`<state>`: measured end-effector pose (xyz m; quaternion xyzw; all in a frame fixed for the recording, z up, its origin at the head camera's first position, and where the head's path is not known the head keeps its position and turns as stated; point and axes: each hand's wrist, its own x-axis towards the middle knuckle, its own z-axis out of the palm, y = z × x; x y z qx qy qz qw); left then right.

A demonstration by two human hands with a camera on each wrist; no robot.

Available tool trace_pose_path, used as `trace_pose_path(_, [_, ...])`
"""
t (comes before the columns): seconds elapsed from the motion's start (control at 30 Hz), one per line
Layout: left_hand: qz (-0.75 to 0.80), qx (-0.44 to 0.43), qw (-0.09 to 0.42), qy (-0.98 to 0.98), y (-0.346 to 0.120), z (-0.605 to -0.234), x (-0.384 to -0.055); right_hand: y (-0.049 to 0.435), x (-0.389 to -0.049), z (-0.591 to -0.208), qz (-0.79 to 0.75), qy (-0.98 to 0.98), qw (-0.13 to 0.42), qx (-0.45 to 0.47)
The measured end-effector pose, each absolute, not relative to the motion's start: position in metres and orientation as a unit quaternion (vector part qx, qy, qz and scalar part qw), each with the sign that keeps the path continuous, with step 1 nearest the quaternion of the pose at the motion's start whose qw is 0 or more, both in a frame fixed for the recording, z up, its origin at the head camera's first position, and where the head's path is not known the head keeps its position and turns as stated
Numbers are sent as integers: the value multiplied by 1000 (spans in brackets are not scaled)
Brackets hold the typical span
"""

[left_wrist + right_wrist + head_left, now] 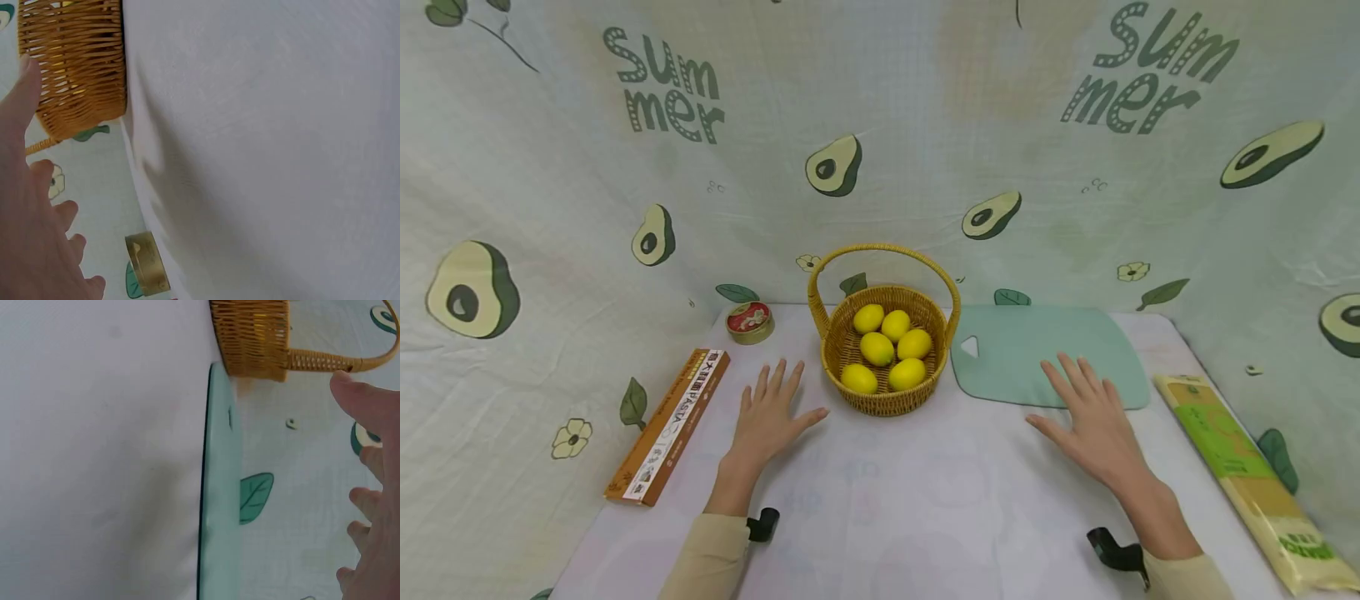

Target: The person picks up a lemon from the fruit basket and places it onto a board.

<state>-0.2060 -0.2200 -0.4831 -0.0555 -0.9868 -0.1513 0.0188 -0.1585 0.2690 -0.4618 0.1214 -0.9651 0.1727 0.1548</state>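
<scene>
In the head view both hands are held palm down with fingers spread, and neither holds anything. My left hand (767,421) is nearest the wicker basket (887,404), just left of its front. Several yellow lemons (877,348) lie inside the basket, whose tall handle arches over them. My right hand (1093,425) is over the front edge of a pale green cutting board (1037,342), its fingertips overlapping the board. In the left wrist view the thumb (22,94) overlaps the basket's side. The right wrist view shows the thumb (359,397) near the basket handle (322,360).
A brown pasta box (666,429) lies at the left, with a round red-and-gold tin (749,322) behind it. Along the right edge lies a long green-and-yellow packet (1255,483). A white cloth (880,508) covers the table, and a printed curtain (895,100) hangs behind.
</scene>
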Motion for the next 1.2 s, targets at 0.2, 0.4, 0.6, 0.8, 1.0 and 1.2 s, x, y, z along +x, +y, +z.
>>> trace_pose_path(0.2, [-162, -62, 30, -984, -215, -484, -208, 256, -167, -453, 187, -953, 162, 173])
trace_pose_path(0.4, [-171, -63, 22, -983, -212, -484, -210, 236, -176, -445, 187, -945, 153, 221])
trace_pose_path(0.6, [-190, -69, 16, -979, -200, -481, -218, 215, -188, -434, 166, -938, 135, 271])
trace_pose_path(0.8, [-219, -78, 17, -972, -190, -480, -227, 193, -201, -423, 140, -925, 123, 330])
trace_pose_path(1.0, [-271, -71, 6, -960, -186, -482, -230, 171, -218, -416, 136, -924, 80, 349])
trace_pose_path(1.2, [-310, -64, 0, -949, -182, -481, -233, 151, -231, -414, 171, -927, 38, 331])
